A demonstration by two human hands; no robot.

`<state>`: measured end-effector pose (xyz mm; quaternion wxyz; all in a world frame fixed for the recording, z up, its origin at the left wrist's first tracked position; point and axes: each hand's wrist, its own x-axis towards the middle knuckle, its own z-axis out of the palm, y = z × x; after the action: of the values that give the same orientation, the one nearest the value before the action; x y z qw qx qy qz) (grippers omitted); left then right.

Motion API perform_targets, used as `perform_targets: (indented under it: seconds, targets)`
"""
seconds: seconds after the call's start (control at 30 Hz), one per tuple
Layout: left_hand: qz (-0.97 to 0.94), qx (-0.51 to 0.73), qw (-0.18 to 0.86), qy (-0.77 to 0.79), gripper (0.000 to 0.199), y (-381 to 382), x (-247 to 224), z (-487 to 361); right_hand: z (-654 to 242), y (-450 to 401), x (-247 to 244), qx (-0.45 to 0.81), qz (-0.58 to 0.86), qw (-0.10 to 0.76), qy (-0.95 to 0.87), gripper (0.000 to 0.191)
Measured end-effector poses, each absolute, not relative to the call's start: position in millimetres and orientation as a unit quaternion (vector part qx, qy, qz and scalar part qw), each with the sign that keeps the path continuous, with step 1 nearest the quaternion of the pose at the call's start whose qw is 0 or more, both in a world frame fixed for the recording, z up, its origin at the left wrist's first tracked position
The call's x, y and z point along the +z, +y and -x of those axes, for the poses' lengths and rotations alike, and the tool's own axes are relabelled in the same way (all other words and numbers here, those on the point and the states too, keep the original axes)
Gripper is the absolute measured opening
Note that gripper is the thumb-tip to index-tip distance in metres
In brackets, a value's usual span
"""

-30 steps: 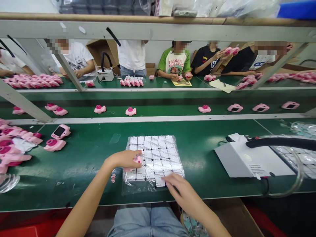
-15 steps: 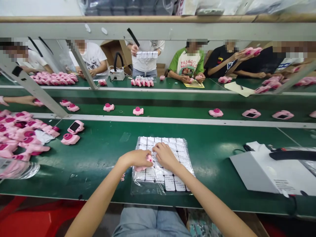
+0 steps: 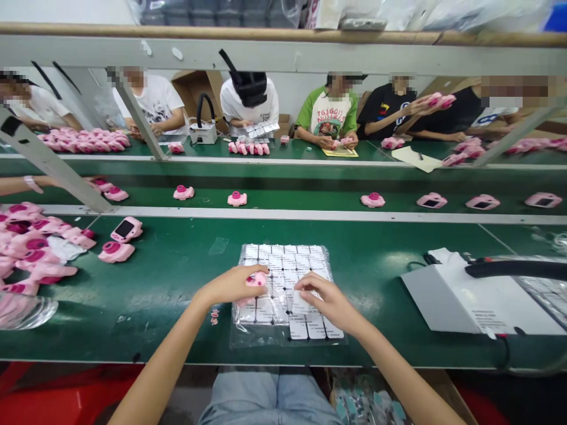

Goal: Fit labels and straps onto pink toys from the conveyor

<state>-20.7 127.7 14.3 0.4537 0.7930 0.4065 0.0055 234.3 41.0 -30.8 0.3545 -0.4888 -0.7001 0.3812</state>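
Note:
My left hand (image 3: 233,285) is over the left part of a clear plastic bag of white square tiles or labels (image 3: 283,283) and holds a small pink plastic part (image 3: 257,279). Another bit of pink shows just under that hand, at the bag's edge. My right hand (image 3: 326,302) rests on the bag's lower right area, its fingertips on a white tile. Nothing clearly shows in its grip. The tiles beneath both hands are hidden.
Pink toy cameras (image 3: 126,229) and a heap of pink casings (image 3: 31,251) lie on the green bench at left. A white-and-grey board with a black hose (image 3: 482,301) sits at right. Beyond a grey rail, more pink pieces (image 3: 237,199) stand on a belt, with co-workers across it.
My right hand has moved away from the left hand, rightward and down across the bag. The left hand stays nearly in place with the pink part. A person across the belt has lowered a white sheet.

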Motion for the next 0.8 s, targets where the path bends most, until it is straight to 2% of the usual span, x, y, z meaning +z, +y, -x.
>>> perform_targets:
  seconds: [0.07, 0.17, 0.23, 0.4, 0.5, 0.63, 0.8]
  targets:
    - [-0.764, 0.076, 0.523, 0.371, 0.052, 113, 12, 25, -238, 20, -19, 0.410, 0.497, 0.388, -0.658, 0.019]
    - [-0.580, 0.141, 0.757, 0.266, 0.052, 85, 2, 18, -236, -3, 0, 0.453, 0.498, 0.418, -0.610, 0.023]
    - [-0.449, 0.131, 0.858, 0.214, 0.052, 67, -6, 6, -230, -10, 12, 0.489, 0.486, 0.428, -0.585, 0.023]
    - [-0.424, 0.058, 0.878, 0.214, 0.055, 38, -9, -20, -219, -22, 26, 0.584, 0.436, 0.446, -0.520, 0.019]
    - [-0.447, 0.026, 0.874, 0.188, 0.059, 33, -10, -27, -219, -31, 26, 0.577, 0.447, 0.441, -0.522, 0.015]
    - [-0.466, 0.047, 0.871, 0.148, 0.058, 29, -16, -31, -222, -43, 33, 0.453, 0.477, 0.415, -0.629, 0.007]
    - [-0.458, 0.084, 0.872, 0.151, 0.058, 22, -20, -38, -215, -53, 37, 0.233, 0.468, 0.441, -0.729, 0.014]
